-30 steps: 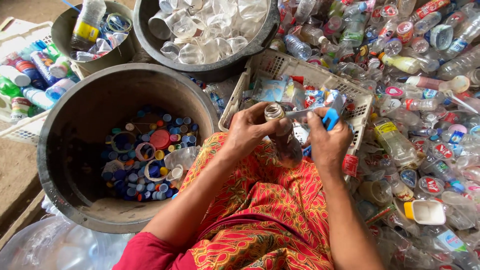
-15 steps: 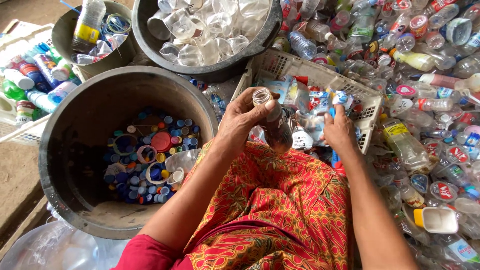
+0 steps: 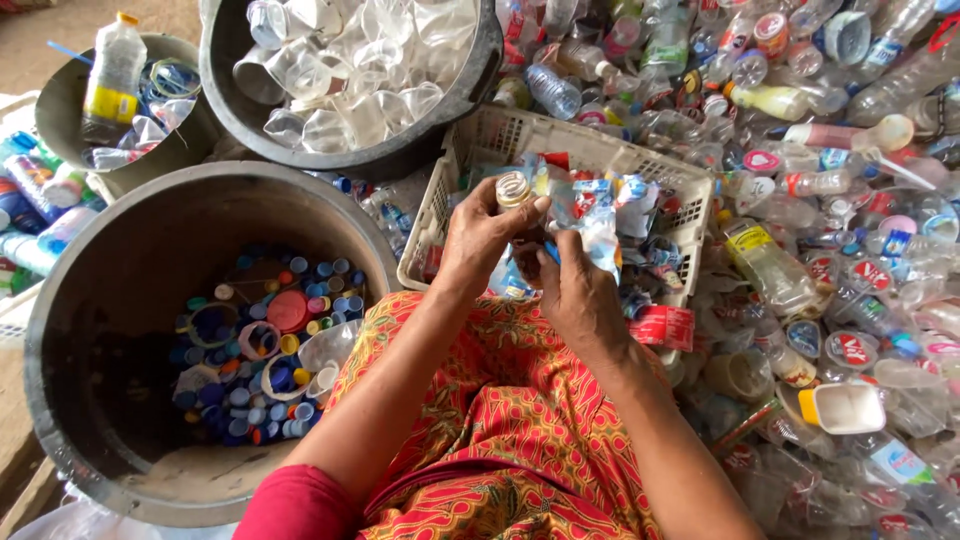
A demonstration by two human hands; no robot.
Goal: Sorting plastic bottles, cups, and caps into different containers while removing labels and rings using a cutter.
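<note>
Most of the small clear plastic bottle [image 3: 520, 205] is hidden behind the fingers of the left hand [image 3: 483, 238], which grips it; only its open neck shows. The bottle is held over the white plastic lattice basket [image 3: 455, 170] of torn labels, its long axis about upright, with the mouth pointing at the camera. The right hand [image 3: 580, 295] is closed on a blue tool, mostly covered, just beside the bottle. Left of the lap stands a large dark round tub [image 3: 120, 270] of coloured caps.

open air above lap, basket [image 3: 452, 190] ahead, cap tub [image 3: 120, 300] left, bottle heap [image 3: 850, 250] right
</note>
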